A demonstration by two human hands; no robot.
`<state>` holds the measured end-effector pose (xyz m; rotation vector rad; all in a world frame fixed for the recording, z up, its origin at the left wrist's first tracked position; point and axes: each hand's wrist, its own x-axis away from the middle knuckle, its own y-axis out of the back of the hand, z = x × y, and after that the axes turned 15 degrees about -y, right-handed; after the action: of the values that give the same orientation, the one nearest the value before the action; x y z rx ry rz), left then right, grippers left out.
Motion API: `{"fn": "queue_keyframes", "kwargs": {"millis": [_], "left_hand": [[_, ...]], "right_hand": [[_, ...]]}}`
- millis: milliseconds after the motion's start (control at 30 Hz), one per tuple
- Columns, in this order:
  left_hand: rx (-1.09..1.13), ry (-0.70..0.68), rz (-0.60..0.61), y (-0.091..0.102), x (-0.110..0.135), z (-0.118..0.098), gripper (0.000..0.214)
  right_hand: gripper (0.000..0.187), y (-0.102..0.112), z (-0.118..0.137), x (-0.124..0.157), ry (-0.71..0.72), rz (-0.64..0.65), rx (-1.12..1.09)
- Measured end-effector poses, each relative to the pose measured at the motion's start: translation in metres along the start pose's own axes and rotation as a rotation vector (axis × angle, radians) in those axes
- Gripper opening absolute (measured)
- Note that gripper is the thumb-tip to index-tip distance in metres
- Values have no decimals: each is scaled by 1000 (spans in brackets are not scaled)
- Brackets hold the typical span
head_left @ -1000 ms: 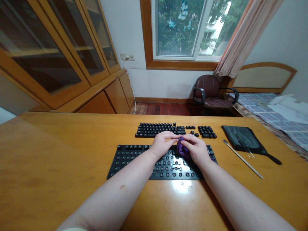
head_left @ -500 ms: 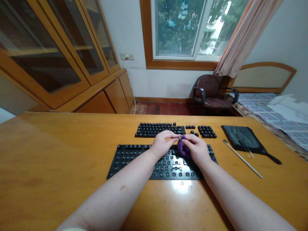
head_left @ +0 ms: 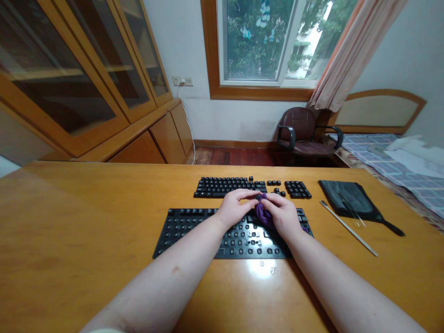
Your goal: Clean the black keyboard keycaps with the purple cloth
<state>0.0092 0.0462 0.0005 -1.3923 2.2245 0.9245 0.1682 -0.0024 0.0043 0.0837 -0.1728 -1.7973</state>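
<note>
purple cloth [head_left: 264,216], bunched up just right of the middle of the frame, and both hands are on the job! the right hand [head_left: 284,215] has it gripped between thumb and fingers, while the left hand [head_left: 236,208] meets it from the other side, thumb and fingertips pinched on a small dark piece [head_left: 257,197]. that looks like a keycap, though the fingers cover most of it and i can't swear to it. so the step in hand, by my reading, is a wipe: cloth against one little piece. what does the next move call for? a steady left pinch, i'd say, and a small turn so a fresh face meets the fabric. cloth and piece sit right between the fingertips, over the upper edge of the stripped keyboard base [head_left: 239,251], which lies on the table [head_left: 86,222] beneath both wrists. just beyond the hands, toward the middle of the frame, loose keycaps [head_left: 222,187] stand in tidy rows. over at the right, well apart from the action, a dark pouch [head_left: 338,199] and a slim stick [head_left: 348,228] lie untouched.
</note>
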Motion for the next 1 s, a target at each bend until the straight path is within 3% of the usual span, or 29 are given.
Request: {"fn": "queue_keyframes", "kwargs": {"millis": [300,500,800,1000], "left_hand": [[-81,-92,-37,-3,-1,0,18],[-97,-148,11,-4,1,2,16],[63,-20,18,-7,3,4,27],[153,0,25,-8,3,4,28]], "right_hand": [[18,1,-11,-4,24,-51,-120],[21,-1,-12,-4,65,27,-76],[27,-1,-12,-6,-80,19,-159],[38,-4,-14,-8,-69,113,-222]]}}
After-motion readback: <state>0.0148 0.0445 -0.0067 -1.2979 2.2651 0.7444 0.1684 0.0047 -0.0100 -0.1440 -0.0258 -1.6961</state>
